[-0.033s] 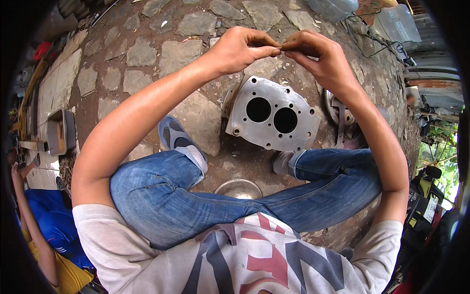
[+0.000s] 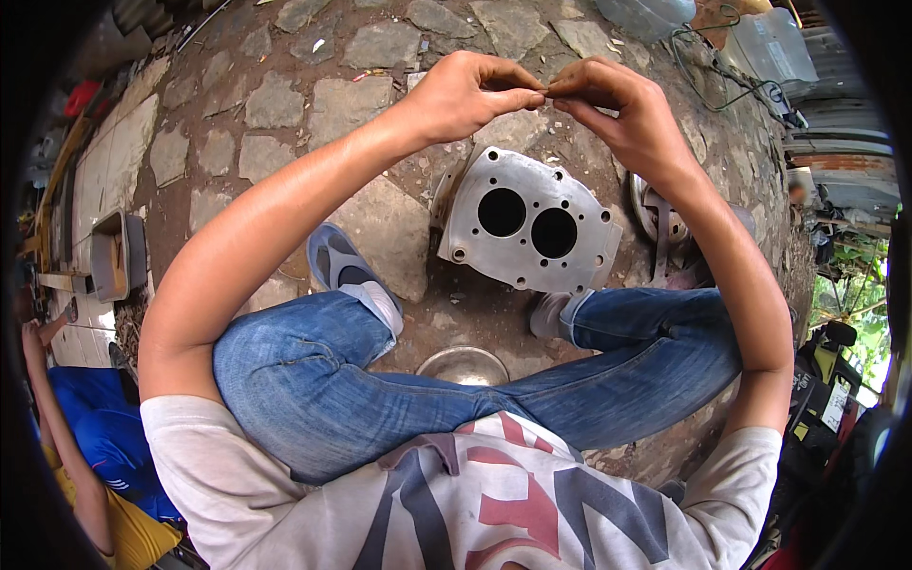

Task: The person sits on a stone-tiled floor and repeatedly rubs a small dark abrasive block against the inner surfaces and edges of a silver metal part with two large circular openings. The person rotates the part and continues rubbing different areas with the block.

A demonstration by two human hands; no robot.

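Observation:
Up over the stone paving, my left hand [image 2: 472, 95] and my right hand [image 2: 622, 106] meet at the fingertips. Both are closed in a pinch. Whatever lies between the fingers is too small and hidden to make out. Below them, between my feet, sits a grey metal casing [image 2: 527, 185] with a flat face. Two large dark bores and several small holes pierce that face. Neither hand touches it. A round metal part [image 2: 649, 211] stands right of the casing, partly covered by my right forearm.
A shiny metal bowl [image 2: 451, 361] shows partly behind my legs. At the left are a grey rectangular tub [image 2: 136, 256] and another person in blue trousers [image 2: 103, 427]. Clear plastic containers [image 2: 774, 47] and a dark cord lie at the far right. The paving [image 2: 275, 100] is uneven.

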